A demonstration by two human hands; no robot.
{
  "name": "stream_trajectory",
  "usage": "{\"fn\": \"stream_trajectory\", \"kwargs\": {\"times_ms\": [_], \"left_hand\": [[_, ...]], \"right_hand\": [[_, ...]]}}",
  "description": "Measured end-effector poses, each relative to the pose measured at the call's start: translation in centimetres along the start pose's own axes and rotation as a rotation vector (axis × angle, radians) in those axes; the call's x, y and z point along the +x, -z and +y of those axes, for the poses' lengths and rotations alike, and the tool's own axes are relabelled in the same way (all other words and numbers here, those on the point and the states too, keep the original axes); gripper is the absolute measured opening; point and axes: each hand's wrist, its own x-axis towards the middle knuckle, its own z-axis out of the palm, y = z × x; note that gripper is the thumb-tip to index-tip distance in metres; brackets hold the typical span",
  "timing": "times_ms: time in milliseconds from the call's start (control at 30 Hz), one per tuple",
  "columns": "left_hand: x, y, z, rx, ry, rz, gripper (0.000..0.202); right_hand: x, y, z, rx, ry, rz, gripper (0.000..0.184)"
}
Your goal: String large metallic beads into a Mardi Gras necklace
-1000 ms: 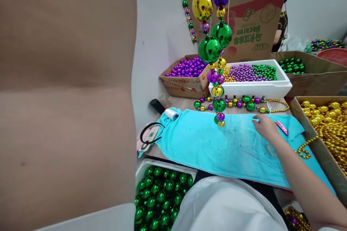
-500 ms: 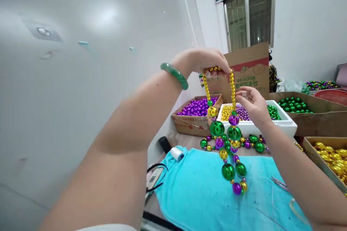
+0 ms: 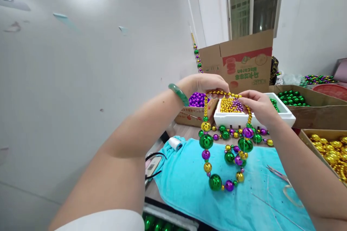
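A bead necklace (image 3: 215,182) of gold, green and purple shiny beads hangs in a loop between my hands. My left hand (image 3: 210,82), with a green bangle on its wrist, is closed around the small gold beads at the top left. At the top right, my right hand (image 3: 258,107) pinches the same run of gold beads. The loop hangs in front of a turquoise towel (image 3: 184,177). Another beaded strand (image 3: 226,134) lies behind it, at the towel's far edge. A white thread spool (image 3: 175,143) rests on the towel's left corner.
Small scissors (image 3: 278,174) and a long thin needle (image 3: 271,209) lie on the towel's right. Behind stands a white foam box (image 3: 230,120) of small beads. Cartons hold purple (image 3: 197,100), green (image 3: 291,98) and gold beads (image 3: 329,148). A grey wall (image 3: 67,97) borders the left.
Both hands have come lower in view, and the necklace loop has spread wider. My right hand, apart from the gold beads before, now grips them.
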Motion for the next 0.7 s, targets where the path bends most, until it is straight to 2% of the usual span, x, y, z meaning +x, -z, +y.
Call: {"fn": "stream_trajectory", "kwargs": {"times_ms": [233, 433, 567, 633, 700], "left_hand": [[0.2, 0.1, -1.6, -0.032, -0.028, -0.018, 0.024], [1.1, -0.1, -2.5, 0.080, -0.076, -0.029, 0.029], [1.2, -0.8, -2.0, 0.062, -0.145, 0.091, 0.032], [1.0, -0.7, -1.4, 0.026, -0.182, 0.171, 0.033], [0.8, -0.1, -1.1, -0.012, -0.229, 0.298, 0.034]], "right_hand": [[-0.2, -0.5, -0.7, -0.112, -0.022, 0.019, 0.019], [0.0, -0.9, -0.4, -0.143, -0.028, 0.000, 0.021], [-0.3, -0.5, 1.9, -0.128, -0.042, -0.117, 0.030], [-1.0, 0.0, 3.9, -0.191, -0.119, -0.208, 0.034], [-2.1, 0.6, 6.5, -0.230, -0.242, -0.294, 0.037]]}}
